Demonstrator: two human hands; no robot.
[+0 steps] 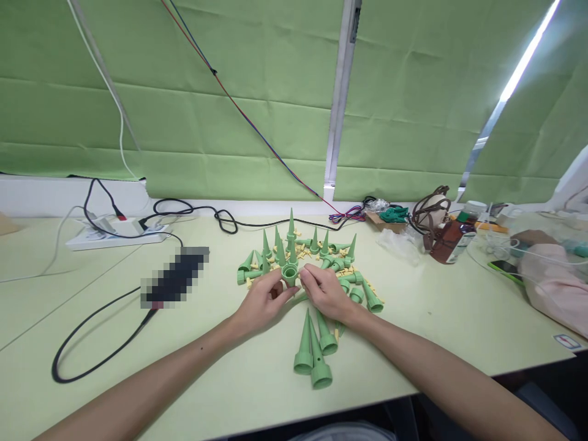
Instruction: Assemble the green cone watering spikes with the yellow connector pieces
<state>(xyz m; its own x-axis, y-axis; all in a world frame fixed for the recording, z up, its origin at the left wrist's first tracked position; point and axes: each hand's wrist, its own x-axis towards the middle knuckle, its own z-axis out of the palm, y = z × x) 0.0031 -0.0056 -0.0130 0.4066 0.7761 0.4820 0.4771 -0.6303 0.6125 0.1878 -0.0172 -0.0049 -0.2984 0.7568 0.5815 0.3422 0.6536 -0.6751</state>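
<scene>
While the fingers of your left hand [264, 301] pinch the green cone [290, 273], mouth up over mid desk [220, 386], your right hand [327, 290] bunches fingers at its right side; can't tell if they pinch anything. Loose left hold could let it twist; dropping your right wrist could knock the near cones [321, 375].

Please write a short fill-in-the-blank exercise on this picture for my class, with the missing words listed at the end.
1. The person's left hand holds a hollow green plastic cone, near the fingers of the ____ (left/right) hand.
2. Small plastic pieces scattered among the upright green cones are coloured ____.
3. A white plastic power strip lies toward the picture's ____ (left/right) edge.
4. The wide blinds behind the pale table are coloured ____.

Missing words: right; yellow; left; green.
</scene>
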